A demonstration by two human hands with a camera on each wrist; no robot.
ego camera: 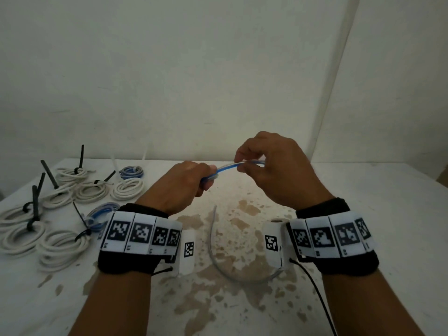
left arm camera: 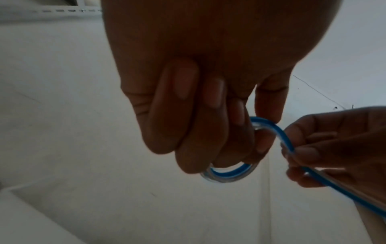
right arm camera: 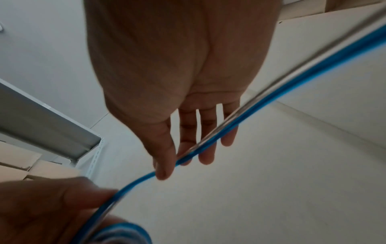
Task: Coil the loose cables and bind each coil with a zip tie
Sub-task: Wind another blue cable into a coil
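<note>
Head view: blue cable [ego camera: 238, 165] between both hands' grip.

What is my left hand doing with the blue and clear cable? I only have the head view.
Observer: The left wrist view shows the left hand gripping a small coil of the blue and clear plastic cable, with loops wrapped round the fingers.
Operator: And the right hand?
Observer: In the right wrist view the right hand pinches the cable between thumb and fingertips, and the other fingers are nearly straight.
Operator: Where does the free length go?
Observer: It runs past the right hand toward the upper right of that view, blurred.
</note>
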